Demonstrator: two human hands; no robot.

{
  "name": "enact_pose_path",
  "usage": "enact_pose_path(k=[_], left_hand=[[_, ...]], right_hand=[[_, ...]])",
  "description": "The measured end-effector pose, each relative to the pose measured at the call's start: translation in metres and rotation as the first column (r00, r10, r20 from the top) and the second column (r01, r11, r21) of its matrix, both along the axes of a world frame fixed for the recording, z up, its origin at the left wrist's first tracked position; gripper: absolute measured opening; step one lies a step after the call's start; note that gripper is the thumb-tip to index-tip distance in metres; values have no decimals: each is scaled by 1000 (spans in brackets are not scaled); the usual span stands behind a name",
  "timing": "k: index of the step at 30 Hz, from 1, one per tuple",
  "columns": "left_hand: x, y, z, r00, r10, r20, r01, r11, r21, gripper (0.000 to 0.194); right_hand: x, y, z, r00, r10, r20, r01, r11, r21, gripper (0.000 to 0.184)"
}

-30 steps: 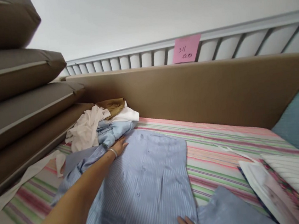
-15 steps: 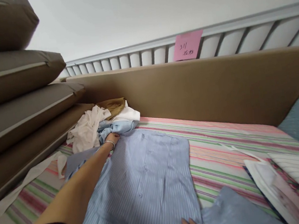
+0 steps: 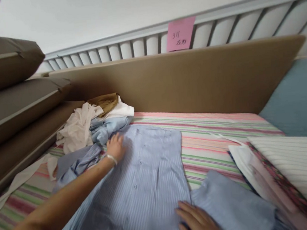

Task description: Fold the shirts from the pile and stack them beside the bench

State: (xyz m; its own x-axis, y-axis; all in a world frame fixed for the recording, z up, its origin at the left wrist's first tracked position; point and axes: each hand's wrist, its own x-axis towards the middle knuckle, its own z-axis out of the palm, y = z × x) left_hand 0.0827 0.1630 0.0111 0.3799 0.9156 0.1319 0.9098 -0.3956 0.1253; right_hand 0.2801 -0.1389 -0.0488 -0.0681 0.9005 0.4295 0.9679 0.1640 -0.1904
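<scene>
A blue striped button-up shirt [image 3: 151,170] lies front side up across the striped sheet, its buttons running down the middle. My left hand [image 3: 116,147], with a bracelet at the wrist, rests on the shirt's left edge near its far end, fingers extended and somewhat blurred. Close to the near right edge, my right hand [image 3: 199,221] lies with fingers spread on the cloth, a dark ring on one finger. One sleeve [image 3: 234,201] stretches out to the right of that hand. More striped cloth [image 3: 79,166] bunches up left of my left hand.
Crumpled white, brown and light blue clothes [image 3: 80,126] lie at the far left. Brown cushions [image 3: 12,104] are stacked along the left side. A brown padded board [image 3: 194,81] closes off the back. Folded garments [image 3: 291,173] lie at the right. A pink note [image 3: 180,34] hangs above the board.
My left hand has come nearer along the shirt's left edge, its fingers loosened. My right hand has moved further into view on the cloth. The view has shifted to the right.
</scene>
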Motion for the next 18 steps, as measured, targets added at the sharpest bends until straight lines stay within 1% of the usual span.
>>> enact_pose_path(k=[1,2,3,4,5,7,8,10,12,13,16,17,18], left_hand=[[3,-27,-1,985,-173,-17,173,985,-2,51],[6,-54,-2,952,-306,-22,305,952,-26,51],[8,-80,-5,918,-397,-17,396,917,-53,51],[10,-103,-7,885,-465,-7,463,882,-89,51],[11,-122,-11,859,-512,1,508,852,-126,51],[13,-146,-19,820,-572,1,562,806,-184,53],[14,-151,-23,810,-586,-8,573,795,-200,55],[16,-153,-30,806,-591,-32,574,793,-205,56],[19,-149,-33,810,-585,-49,567,801,-191,55],[20,-147,-32,809,-585,-55,567,802,-189,55],[21,-149,-19,829,-556,-61,536,820,-199,55],[18,-154,-13,844,-533,-55,515,835,-196,55],[13,-161,-7,860,-508,-44,492,850,-185,55]], right_hand=[[7,-3,8,998,-47,-53,47,999,-1,25],[15,-6,15,985,-132,-111,133,991,-3,26],[24,-10,23,955,-245,-168,247,969,-9,29],[33,-15,30,909,-357,-215,362,932,-21,32],[42,-21,37,850,-465,-248,469,882,-49,37],[57,-34,49,706,-652,-277,634,756,-164,44],[63,-41,55,642,-715,-275,676,698,-237,45],[71,-54,65,563,-786,-256,695,618,-369,45],[76,-67,71,527,-814,-245,681,577,-451,42],[78,-73,72,512,-825,-238,675,558,-482,41],[83,-85,68,460,-864,-205,666,488,-564,38],[84,-87,64,452,-871,-192,666,473,-576,38],[84,-87,61,454,-872,-182,673,470,-572,40]])
